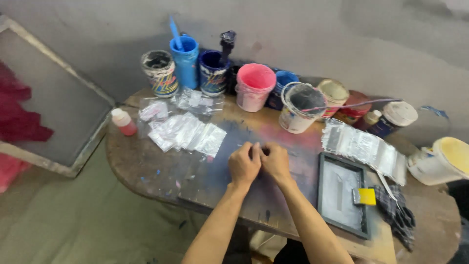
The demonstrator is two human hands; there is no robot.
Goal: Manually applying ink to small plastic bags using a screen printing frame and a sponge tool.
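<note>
Resting side by side near the middle of the stained round table [146, 171], the left hand [244, 164] and right hand [276, 161] are meeting at the fingertips, knuckles up and fingers curled down toward the tabletop. Whatever is sitting between the fingertips is too small to make out, so I cannot tell whether either hand is pinching something or is merely closed.

Open room is lying to the near left of the hands, where the wood is bare up to the table's curved near edge. To the right, a dark-framed small printing screen [342, 195] is lying flat close to the right forearm, with a yellow-handled scraper [364, 196] resting on its right edge and a checked cloth [398, 212] just beyond.

Two spreads of clear plastic bags are showing: one pile [188, 132] to the far left of the hands, one row [361, 145] to the far right. A small red bottle [124, 122] is standing at the left edge.

Along the far edge, a line of paint pots is crowding the rim; about nine are countable, among them a blue pot [185, 61] holding a blue stick, a pink pot [255, 87] and a white pot [299, 106] with dark contents. A pale yellow-rimmed bucket [442, 161] is sitting off the right edge. A large framed mesh screen [53, 107] is leaning at the left, well apart from the table.
</note>
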